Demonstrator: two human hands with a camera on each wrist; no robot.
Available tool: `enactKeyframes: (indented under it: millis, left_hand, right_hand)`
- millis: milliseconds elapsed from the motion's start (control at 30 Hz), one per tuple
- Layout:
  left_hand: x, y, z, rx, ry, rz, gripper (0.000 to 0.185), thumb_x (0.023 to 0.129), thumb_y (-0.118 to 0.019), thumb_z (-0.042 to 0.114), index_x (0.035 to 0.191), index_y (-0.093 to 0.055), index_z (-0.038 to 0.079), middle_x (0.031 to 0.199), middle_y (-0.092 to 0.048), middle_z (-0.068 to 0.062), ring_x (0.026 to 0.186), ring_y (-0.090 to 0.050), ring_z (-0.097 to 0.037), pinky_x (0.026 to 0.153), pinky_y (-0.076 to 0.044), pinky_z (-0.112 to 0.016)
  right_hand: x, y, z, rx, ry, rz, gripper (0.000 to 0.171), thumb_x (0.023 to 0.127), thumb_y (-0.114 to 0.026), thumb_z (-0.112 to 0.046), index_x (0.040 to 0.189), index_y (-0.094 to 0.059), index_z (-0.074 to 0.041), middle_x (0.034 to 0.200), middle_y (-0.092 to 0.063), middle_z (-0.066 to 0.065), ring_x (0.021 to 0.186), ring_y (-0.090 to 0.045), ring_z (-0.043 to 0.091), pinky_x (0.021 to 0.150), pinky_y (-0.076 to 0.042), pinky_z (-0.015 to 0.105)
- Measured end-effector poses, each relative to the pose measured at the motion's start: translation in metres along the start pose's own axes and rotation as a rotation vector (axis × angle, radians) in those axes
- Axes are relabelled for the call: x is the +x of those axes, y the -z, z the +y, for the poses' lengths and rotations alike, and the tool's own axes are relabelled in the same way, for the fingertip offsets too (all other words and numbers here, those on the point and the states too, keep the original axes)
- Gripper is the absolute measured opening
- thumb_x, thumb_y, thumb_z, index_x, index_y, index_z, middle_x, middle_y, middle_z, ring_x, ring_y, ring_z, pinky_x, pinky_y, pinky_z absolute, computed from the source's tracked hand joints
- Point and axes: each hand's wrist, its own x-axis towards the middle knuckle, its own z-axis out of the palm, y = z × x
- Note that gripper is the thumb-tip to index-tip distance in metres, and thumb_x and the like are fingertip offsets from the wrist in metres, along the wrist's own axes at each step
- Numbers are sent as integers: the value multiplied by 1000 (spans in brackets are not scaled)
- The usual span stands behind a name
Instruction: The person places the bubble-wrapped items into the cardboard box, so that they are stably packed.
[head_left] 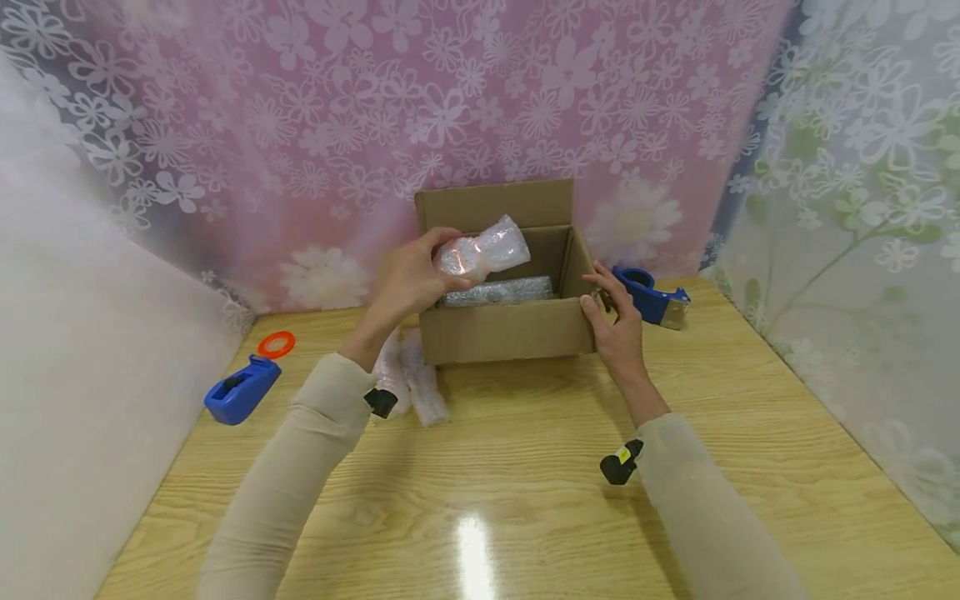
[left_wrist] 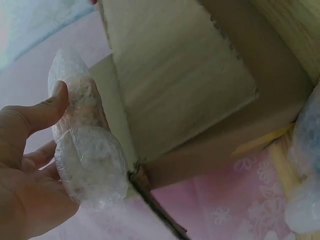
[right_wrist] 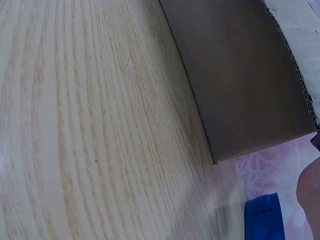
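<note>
Bubble-wrapped bundle [head_left: 491,250] at the open top of the cardboard box [head_left: 510,335].
I have the left hand [head_left: 411,273] gripping its left end, the right hand [head_left: 618,321] holding the box's right corner (another wrapped piece [head_left: 510,291] lies inside).

Matt cardboard box [head_left: 510,335], glossy crinkled plastic-wrapped bundle [head_left: 504,246], smooth glossy wood-grain table [head_left: 540,467], smooth plastic tape dispensers [head_left: 243,392]

box [head_left: 517,333]: brown | wrapped bundle [head_left: 504,248]: pinkish | ring [head_left: 289,342]: orange-red | tape dispensers [head_left: 238,398]: blue | backdrop [head_left: 510,108]: pink (flower-printed in white)
</note>
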Motion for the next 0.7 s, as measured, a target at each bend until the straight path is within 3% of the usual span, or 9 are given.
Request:
enactKeyframes:
  millis: [67,167,233,333,400,467,600,700]
  left_hand:
    - [1,-7,0,-10,-4,-22,74,84,-89,30,149,-55,17,132,-66,-7,112,-62,-25,97,-51,-41]
    - [4,-19,-1,-38,-10,-54,73,87,-88,23,150,-53,14,148,-59,-9,132,-57,-29,111,-46,-45]
    - [6,-26,-1,-41,-21,-69,73,87,-87,18,150,-52,11,152,-56,-10,137,-53,-32,116,-42,-47]
    - [9,-35,-2,-8,-44,-74,72,87,-86,16,150,-52,9,146,-60,-12,109,-64,-33,112,-45,-48]
    - [10,-39,-2,-7,-60,-80,72,88,-86,15,150,-52,8,145,-61,-14,88,-63,-30,108,-48,-47]
    - [12,-43,-2,3,-74,-85,71,89,-85,17,151,-52,8,144,-61,-13,78,-58,-28,106,-50,-47]
    - [14,-48,-4,14,-89,-111,67,92,-81,19,152,-52,8,150,-56,-12,107,-64,-29,114,-45,-48]
    - [14,-50,-6,18,-85,-148,66,96,-77,21,154,-50,10,155,-52,-12,129,-58,-33,117,-41,-50]
  right_hand:
    - [0,0,-1,1,1,0,34,103,-63,-3,136,-64,3,159,-47,18,151,-39,29,123,-27,51]
    - [0,-1,-4,1,0,-1,34,103,-63,-3,136,-63,4,158,-47,20,151,-38,32,126,-19,55]
    - [0,-1,-4,0,-1,1,34,103,-62,-2,136,-63,5,158,-47,19,151,-38,32,126,-18,56]
    - [1,-1,-4,-1,1,5,34,103,-63,-2,136,-63,5,158,-47,19,150,-38,32,126,-18,59]
    - [1,-1,-4,-3,1,7,34,102,-63,-2,136,-63,4,158,-47,19,150,-39,33,127,-15,58]
    - [1,-1,-3,-3,1,4,34,102,-63,-2,136,-63,4,158,-47,19,149,-39,33,128,-9,58]
    - [0,0,-2,-8,-2,3,34,103,-63,-3,136,-64,2,159,-48,16,148,-41,32,128,0,56]
    - [0,0,-1,-9,-2,4,34,103,-63,-4,136,-65,1,159,-48,15,148,-42,32,128,2,56]
